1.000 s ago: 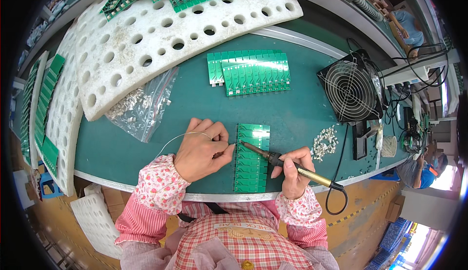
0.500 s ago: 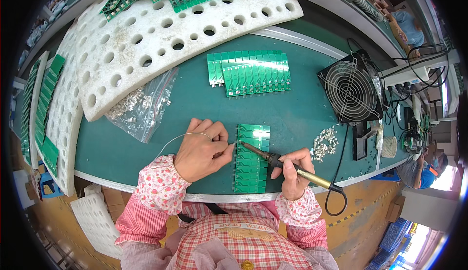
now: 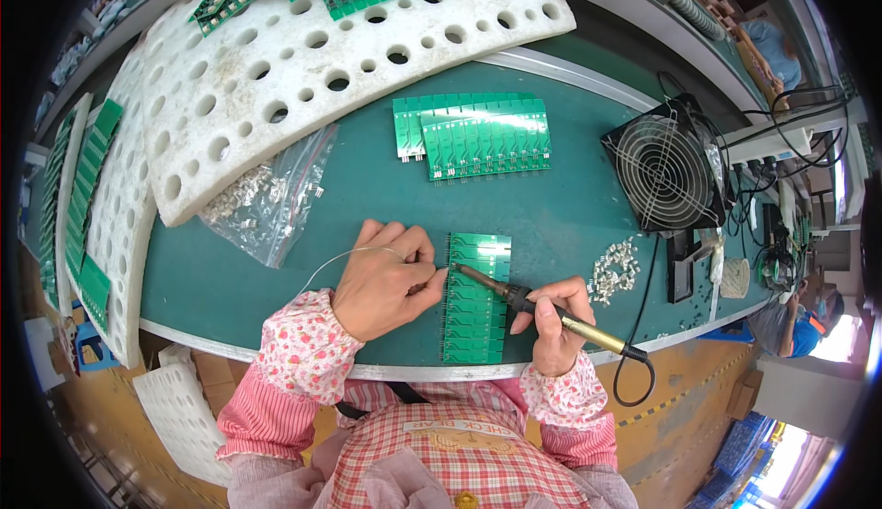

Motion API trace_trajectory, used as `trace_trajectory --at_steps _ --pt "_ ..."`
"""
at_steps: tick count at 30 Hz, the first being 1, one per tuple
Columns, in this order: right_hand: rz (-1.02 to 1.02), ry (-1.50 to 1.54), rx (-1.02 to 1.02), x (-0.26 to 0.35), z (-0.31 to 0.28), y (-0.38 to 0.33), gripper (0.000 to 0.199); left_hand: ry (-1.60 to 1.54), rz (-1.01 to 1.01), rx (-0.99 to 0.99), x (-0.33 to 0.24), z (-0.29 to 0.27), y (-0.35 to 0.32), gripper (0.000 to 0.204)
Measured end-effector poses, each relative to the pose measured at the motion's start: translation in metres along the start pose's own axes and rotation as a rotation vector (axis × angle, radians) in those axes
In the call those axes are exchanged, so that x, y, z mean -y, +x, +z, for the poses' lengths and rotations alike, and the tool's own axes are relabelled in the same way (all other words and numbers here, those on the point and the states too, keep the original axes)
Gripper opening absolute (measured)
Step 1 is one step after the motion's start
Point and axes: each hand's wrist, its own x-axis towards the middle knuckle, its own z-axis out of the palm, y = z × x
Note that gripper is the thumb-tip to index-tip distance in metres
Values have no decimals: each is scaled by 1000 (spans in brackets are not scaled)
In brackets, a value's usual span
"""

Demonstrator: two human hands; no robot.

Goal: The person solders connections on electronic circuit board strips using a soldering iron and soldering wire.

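Note:
In front of me a green circuit board (image 3: pixel 476 325) lies on the green bench top, its pin row along the left edge. My right hand (image 3: pixel 557 318) grips a soldering iron (image 3: pixel 588 331) like a pen. The iron's tip reaches the upper left part of the board, near the pins. Fingers curled, my left hand (image 3: pixel 390 279) pinches a thin solder wire (image 3: pixel 338 256) beside that same edge. The wire loops back over the hand toward the wrist. The fingertips come close to the iron's tip; whether the wire touches it I cannot tell.
Two green boards (image 3: pixel 487 141) overlap farther back. A black fan (image 3: pixel 663 167) stands at the right, near a pile of small white connectors (image 3: pixel 614 270). Left lies a plastic bag of connectors (image 3: pixel 271 206), partly under a white foam sheet (image 3: pixel 303 68) bearing stacked boards. The iron's cable (image 3: pixel 634 380) hangs over the front edge.
The view has shifted very slightly. Both hands, the soldering iron and the board keep nearly the same positions, with the iron's tip still at the pin edge.

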Motion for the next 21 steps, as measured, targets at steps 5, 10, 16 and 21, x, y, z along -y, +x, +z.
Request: trace_trajectory --at_steps 5,10,16,21 --pt "-5 9 4 0 0 1 18 24 2 8 0 0 -1 20" --pt "-12 7 10 -1 0 1 18 25 5 3 0 0 -1 21" --pt "-15 1 11 -1 -1 -1 16 -10 22 -24 1 -1 -2 22" --pt "-45 109 -122 -3 -1 -4 17 -30 26 -22 2 -3 -4 22"
